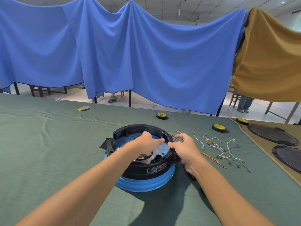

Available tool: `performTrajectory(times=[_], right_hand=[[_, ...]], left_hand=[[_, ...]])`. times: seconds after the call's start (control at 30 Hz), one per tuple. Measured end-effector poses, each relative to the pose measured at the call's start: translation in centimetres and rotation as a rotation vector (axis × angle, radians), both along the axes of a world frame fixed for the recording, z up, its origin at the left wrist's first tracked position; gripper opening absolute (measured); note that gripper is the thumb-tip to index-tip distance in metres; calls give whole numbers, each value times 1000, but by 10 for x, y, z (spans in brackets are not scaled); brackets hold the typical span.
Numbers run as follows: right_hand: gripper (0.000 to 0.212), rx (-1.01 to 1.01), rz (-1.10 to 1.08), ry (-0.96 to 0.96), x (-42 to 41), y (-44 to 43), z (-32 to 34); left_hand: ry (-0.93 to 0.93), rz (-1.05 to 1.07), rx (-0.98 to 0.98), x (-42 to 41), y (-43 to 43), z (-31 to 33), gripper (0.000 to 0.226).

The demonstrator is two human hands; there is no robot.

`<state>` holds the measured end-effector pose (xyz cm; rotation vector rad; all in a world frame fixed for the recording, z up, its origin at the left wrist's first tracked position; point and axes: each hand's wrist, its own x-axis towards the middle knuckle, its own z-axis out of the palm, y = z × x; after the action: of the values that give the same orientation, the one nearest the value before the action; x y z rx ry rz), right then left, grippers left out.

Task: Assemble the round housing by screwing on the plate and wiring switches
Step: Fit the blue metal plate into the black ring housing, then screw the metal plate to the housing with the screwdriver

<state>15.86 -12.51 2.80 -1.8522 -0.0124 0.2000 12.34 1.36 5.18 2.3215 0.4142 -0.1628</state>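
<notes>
Two hands meet at the right rim of the round housing [145, 168], which sits near the middle of the green cloth [48, 144], open side up on a blue ring [146, 185]; my left hand [146, 141] reaches across the metal plate [123, 141] with fingers stretched right, and I cannot tell whether they pinch anything; my right hand [184, 147] curls round the rim itself. I judge the job early; the plate lies inside the housing, though I cannot make out any screws, and most of the loose wires [216, 149] are spread on the cloth to the right, so the switch wiring looks mostly left to do. Being round, the housing has no long axis across the cloth; its axis stands upright, its label faces near, and a black lug [105, 142] points left.
</notes>
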Motion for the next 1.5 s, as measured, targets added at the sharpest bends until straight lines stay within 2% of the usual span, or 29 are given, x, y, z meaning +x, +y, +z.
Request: performTrajectory(times=[0.07,0.13,0.3,0.53,0.77,0.87,1.0,1.23,1.37,1.5], right_hand=[[49,38,7,18,-5,1,0],[52,64,10,35,-11,3,-1],[62,113,24,115,-26,9,-5],[74,71,82,152,-44,7,-9],[47,128,149,239,-50,0,1],[45,147,135,228,-56,1,2],[44,187,114,240,-64,10,-1],[39,207,147,297,-58,7,6],[34,170,113,252,-53,5,9],[14,265,108,299,-63,7,9]], left_hand=[[-2,66,-130,0,-4,3,86],[-13,106,-176,0,-8,5,83],[-5,143,-149,-3,-12,12,90],[34,191,-129,-2,-13,7,102],[6,206,-92,1,-14,1,100],[-63,190,-81,3,-11,-2,94],[77,166,-11,1,-2,4,99],[105,181,-70,0,15,5,79],[50,223,-106,1,10,3,96],[7,204,-19,6,2,3,108]])
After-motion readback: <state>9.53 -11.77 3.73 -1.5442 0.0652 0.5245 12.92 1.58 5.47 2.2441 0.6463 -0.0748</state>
